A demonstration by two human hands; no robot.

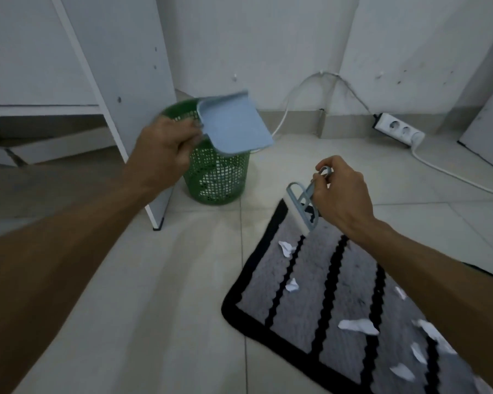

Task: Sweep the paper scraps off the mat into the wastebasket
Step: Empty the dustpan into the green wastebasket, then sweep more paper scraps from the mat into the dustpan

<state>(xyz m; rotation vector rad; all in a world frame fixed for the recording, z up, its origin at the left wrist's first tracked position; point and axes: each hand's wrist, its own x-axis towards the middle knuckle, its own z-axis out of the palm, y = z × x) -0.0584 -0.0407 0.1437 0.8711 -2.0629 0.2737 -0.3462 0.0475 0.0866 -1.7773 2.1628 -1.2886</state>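
My left hand (165, 146) grips the handle of a pale blue dustpan (234, 123), held tilted above the green mesh wastebasket (219, 177). My right hand (342, 191) holds a small grey-blue hand brush (302, 206) by its loop handle, its head hanging over the far end of the mat. The grey mat (319, 297) with black border and black wavy stripes lies on the floor at lower right. Several white paper scraps lie on it, such as one (285, 248) near the brush, one (292, 285) mid-mat and one (357, 327) nearer to me.
A white furniture panel with a black foot (157, 223) stands just left of the basket. A white power strip (399, 129) and its cable (453, 174) lie on the tiled floor at the back right by the wall. A dark panel leans at far right.
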